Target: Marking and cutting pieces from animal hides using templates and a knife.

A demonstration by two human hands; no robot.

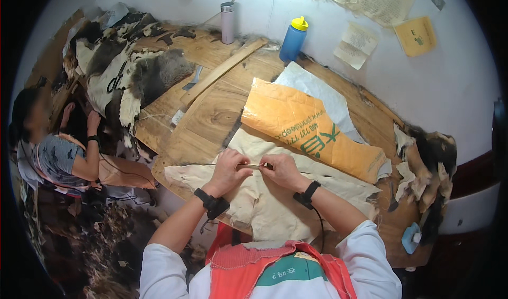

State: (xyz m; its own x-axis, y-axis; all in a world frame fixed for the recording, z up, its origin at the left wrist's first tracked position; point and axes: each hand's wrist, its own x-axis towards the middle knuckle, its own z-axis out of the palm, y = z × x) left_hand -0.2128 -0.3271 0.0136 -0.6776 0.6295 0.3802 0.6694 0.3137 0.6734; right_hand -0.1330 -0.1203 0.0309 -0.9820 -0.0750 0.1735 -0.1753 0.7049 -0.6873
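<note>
Rod, slim and metallic-looking, spans the small gap between a person's two hands, directly over a pale cream hide; whether it touches the hide is unclear. The left hand pinches it between thumb and fingers; the right hand grips its other end with curled fingertips. The hide lies across a wooden table, partly under an orange-yellow printed sheet. Beyond stand a blue bottle with a yellow lid and a pinkish flask. Furry hides heap at the left, near a seated co-worker.
</note>
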